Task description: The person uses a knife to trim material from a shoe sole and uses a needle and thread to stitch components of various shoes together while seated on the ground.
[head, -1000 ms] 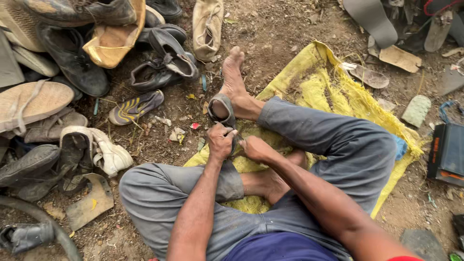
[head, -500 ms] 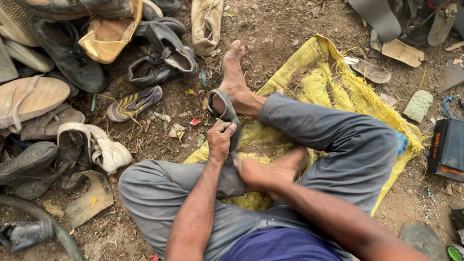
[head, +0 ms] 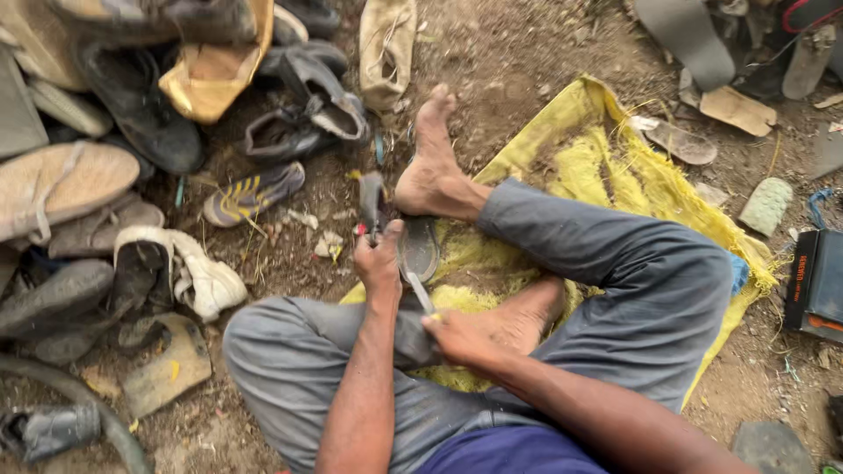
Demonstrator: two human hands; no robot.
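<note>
Left hand (head: 378,262): fingers clamped on dark rubber shoe sole (head: 418,247), as before.
Right hand (head: 461,335): drawn nearer, gripping thin metal blade (head: 421,293).
Ground: yellow woven sack (head: 615,175).

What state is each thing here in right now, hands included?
Left hand: closed on a dark shoe sole.
Right hand: gripping a thin blade, tip at the sole.
Yellow sack: spread on the dirt, crumpled.
Worn shoes: piled, untouched.
</note>
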